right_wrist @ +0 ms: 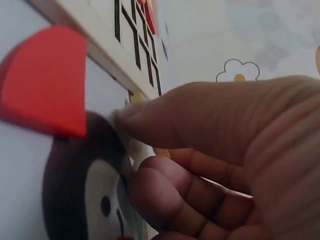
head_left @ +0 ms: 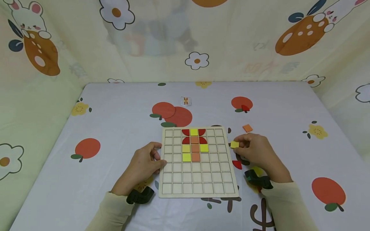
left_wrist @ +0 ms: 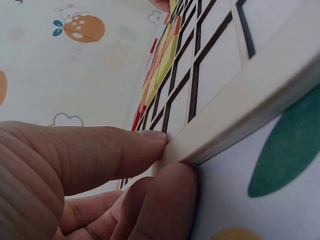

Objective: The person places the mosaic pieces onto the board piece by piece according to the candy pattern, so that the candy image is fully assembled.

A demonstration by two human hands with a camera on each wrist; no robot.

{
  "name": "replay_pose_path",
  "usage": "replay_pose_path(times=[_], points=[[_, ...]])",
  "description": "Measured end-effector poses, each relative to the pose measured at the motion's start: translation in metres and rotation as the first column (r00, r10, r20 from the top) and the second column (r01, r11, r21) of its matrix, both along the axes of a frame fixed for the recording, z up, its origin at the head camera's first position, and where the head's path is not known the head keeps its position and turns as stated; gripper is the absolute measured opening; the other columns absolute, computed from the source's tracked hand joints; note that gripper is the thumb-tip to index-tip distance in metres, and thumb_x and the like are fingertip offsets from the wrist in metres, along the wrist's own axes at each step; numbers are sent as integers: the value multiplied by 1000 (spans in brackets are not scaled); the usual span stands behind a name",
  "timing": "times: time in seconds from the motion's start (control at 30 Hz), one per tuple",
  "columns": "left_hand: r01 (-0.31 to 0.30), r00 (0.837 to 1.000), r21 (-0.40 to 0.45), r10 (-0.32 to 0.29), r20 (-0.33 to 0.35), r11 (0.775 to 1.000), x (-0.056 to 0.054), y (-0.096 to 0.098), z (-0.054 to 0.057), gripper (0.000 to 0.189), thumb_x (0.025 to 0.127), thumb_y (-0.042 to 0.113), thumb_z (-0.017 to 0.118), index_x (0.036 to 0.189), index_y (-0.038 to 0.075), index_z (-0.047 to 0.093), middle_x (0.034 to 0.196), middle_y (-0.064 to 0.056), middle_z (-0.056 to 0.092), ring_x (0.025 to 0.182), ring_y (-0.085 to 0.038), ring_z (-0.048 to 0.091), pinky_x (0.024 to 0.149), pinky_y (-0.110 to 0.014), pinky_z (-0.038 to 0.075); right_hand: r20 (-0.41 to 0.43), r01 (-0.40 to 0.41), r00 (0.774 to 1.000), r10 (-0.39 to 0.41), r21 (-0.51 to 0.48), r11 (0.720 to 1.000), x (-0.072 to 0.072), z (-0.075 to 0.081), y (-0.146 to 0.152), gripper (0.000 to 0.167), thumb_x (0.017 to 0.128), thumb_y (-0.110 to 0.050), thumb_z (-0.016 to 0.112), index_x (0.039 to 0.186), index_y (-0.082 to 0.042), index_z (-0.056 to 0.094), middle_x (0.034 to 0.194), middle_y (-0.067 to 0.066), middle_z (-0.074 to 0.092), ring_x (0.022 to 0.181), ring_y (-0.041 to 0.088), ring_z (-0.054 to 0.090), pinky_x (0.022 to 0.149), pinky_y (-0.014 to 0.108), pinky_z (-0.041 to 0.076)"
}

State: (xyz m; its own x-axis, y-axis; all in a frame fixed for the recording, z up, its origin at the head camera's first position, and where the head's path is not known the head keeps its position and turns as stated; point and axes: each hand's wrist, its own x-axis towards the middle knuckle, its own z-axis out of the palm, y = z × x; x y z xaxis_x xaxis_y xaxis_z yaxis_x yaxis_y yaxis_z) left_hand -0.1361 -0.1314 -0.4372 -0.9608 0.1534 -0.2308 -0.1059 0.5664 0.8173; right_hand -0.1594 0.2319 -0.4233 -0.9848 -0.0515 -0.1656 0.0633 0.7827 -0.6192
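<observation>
A pale wooden grid board (head_left: 202, 178) lies flat in the middle of the table. Red quarter-round, yellow and orange square tiles fill several cells in its upper middle. My left hand (head_left: 144, 160) holds the board's left edge; the left wrist view shows its thumb (left_wrist: 120, 150) at the rim with a finger against the side. Just off the board's right edge, my right hand (head_left: 255, 149) pinches a yellow square tile (head_left: 234, 144) between thumb and fingers. In the right wrist view that tile is mostly hidden by the thumb. Below it lies a loose red quarter-round tile (right_wrist: 47, 82).
Beyond the right hand lie an orange tile (head_left: 247, 128) and a red tile (head_left: 245, 108), the latter over a printed fruit. A yellow piece (head_left: 257, 170) shows beside the right wrist. Behind the board is a small pattern card (head_left: 186, 101). Patterned curtains surround the table.
</observation>
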Motion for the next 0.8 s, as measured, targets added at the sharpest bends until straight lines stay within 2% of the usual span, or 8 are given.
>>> replay_pose_path(times=[0.2, 0.5, 0.8], points=[[1, 1000, -1, -1, -1, 1000, 0, 0, -1, 57, 88, 4, 81, 139, -1, 57, 88, -7, 58, 59, -15, 60, 54, -27, 50, -1, 5, 1000, -5, -18, 1000, 2, 3, -10, 35, 89, -15, 80, 120, -1, 74, 90, 8, 64, 84, 25, 57, 55, 28, 50], [3, 1000, -10, -3, -1, 1000, 0, 0, 0, 58, 88, 5, 81, 140, 0, 57, 88, -7, 58, 60, -15, 60, 55, -27, 50, -22, -115, 993, 113, -99, 988, 9, 2, -41, 27, 86, -12, 83, 111, -5, 77, 84, 2, 64, 78, 19, 58, 60, 26, 49], [-11, 1000, -10, 11, 11, 1000, -1, 1, -1, 60, 87, 5, 82, 140, 0, 57, 88, -7, 58, 59, -17, 61, 55, -27, 50, -42, -181, 983, 177, -125, 976, 16, -2, -65, 27, 82, -9, 87, 107, -4, 78, 82, 1, 64, 75, 18, 57, 64, 26, 51]])
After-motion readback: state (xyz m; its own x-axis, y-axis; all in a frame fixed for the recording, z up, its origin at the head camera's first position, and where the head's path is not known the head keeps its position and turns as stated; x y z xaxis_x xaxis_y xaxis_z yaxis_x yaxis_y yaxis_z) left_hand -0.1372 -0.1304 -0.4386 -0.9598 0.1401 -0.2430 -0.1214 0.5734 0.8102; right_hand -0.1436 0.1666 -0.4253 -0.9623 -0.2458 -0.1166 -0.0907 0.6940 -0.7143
